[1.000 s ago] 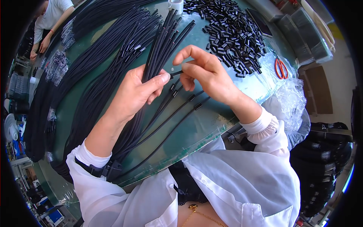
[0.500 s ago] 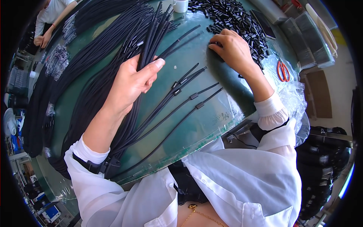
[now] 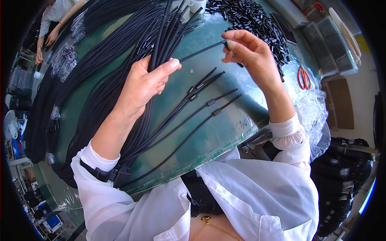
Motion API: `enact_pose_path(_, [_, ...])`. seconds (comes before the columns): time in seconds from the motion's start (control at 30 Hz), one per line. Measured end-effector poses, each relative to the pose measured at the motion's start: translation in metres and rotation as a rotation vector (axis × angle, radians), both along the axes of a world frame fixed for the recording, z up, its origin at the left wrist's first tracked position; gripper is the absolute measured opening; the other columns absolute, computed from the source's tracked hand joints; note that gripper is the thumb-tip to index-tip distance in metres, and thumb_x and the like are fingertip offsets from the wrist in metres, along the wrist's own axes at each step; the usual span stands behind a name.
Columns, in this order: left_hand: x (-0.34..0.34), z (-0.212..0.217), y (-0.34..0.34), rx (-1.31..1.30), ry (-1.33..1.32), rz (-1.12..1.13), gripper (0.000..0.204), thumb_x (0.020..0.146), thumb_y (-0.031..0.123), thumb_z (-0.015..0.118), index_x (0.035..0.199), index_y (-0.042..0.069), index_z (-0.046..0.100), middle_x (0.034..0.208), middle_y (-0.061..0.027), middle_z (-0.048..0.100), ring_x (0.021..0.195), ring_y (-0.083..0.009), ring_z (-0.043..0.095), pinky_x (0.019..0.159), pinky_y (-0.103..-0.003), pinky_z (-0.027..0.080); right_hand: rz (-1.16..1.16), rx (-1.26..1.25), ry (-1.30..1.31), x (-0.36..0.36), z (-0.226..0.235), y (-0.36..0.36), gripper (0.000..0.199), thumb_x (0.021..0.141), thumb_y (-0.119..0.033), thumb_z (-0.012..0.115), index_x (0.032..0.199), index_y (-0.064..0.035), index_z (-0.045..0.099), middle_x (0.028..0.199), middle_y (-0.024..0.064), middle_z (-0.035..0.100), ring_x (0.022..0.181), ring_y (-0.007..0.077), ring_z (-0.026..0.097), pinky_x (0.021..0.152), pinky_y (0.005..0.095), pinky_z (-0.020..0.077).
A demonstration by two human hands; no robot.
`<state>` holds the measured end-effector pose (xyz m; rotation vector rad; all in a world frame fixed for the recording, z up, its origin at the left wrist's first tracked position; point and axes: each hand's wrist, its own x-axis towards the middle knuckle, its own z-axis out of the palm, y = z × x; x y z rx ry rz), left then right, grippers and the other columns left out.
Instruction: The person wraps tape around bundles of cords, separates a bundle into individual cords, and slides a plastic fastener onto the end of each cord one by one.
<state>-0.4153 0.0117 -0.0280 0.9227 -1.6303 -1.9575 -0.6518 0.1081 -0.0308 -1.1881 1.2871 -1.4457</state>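
Observation:
My left hand (image 3: 140,82) is closed round a bundle of black cords (image 3: 164,42), thumb laid across them, their ends pointing up and away. One single black cord (image 3: 203,51) sticks out from that grip to the right. At its tip, my right hand (image 3: 255,58) pinches a small black piece, probably a tube sleeve (image 3: 227,45); the fingers partly hide it, and I cannot tell whether the cord is inside it. Below, several loose cords lie fanned out on the table, each with a short black sleeve (image 3: 217,112) near its end.
A heap of small black sleeves (image 3: 257,24) covers the far right of the green table (image 3: 193,136). Red-handled scissors (image 3: 304,78) and clear plastic wrap (image 3: 309,104) lie beside it. A white cup (image 3: 198,5) stands at the back. More cord bundles (image 3: 92,60) run along the left; another person (image 3: 56,20) is beyond them.
My right hand has come from the edge of the heap to the cord tip with a small black piece between its fingers. The left hand keeps its hold on the bundle.

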Motion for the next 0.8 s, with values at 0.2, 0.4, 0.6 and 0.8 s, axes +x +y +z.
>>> enact_pose_path(0.2, [0.000, 0.003, 0.003, -0.024, 0.006, -0.002, 0.018, 0.083, 0.022, 0.066, 0.084, 0.005, 0.062, 0.057, 0.0082, 0.043, 0.048, 0.0005, 0.034, 0.043, -0.017, 0.026, 0.017, -0.026, 0.181, -0.018, 0.011, 0.006, 0.019, 0.089, -0.014, 0.057, 0.104, -0.0028, 0.062, 0.092, 0.0039, 0.062, 0.080, 0.0096, 0.060, 0.075, 0.0268, 0.0537])
enact_pose_path(0.4, [0.000, 0.004, 0.005, -0.063, -0.019, -0.015, 0.015, 0.083, 0.021, 0.066, 0.082, 0.006, 0.060, 0.058, 0.0087, 0.043, 0.048, 0.0008, 0.033, 0.044, -0.017, 0.026, 0.048, -0.056, 0.407, -0.021, 0.021, 0.011, 0.017, 0.088, -0.013, 0.058, 0.099, -0.0017, 0.064, 0.095, 0.0044, 0.063, 0.082, 0.0099, 0.060, 0.075, 0.0255, 0.0530])
enact_pose_path(0.6, [0.000, 0.007, 0.009, -0.111, -0.028, -0.026, 0.015, 0.083, 0.021, 0.066, 0.081, 0.007, 0.059, 0.058, 0.0089, 0.043, 0.049, 0.0009, 0.033, 0.043, -0.017, 0.025, 0.076, 0.003, 0.578, -0.019, 0.030, 0.016, 0.016, 0.087, -0.013, 0.060, 0.098, -0.0019, 0.065, 0.093, 0.0049, 0.064, 0.080, 0.0101, 0.059, 0.071, 0.0241, 0.0521])
enact_pose_path(0.8, [-0.001, 0.006, 0.010, -0.138, -0.043, -0.040, 0.014, 0.083, 0.021, 0.066, 0.081, 0.008, 0.059, 0.058, 0.0091, 0.042, 0.049, 0.0012, 0.032, 0.043, -0.017, 0.024, 0.099, -0.006, 0.524, -0.022, 0.029, 0.020, 0.015, 0.087, -0.013, 0.060, 0.097, -0.0020, 0.065, 0.091, 0.0048, 0.064, 0.077, 0.0095, 0.059, 0.070, 0.0231, 0.0511])
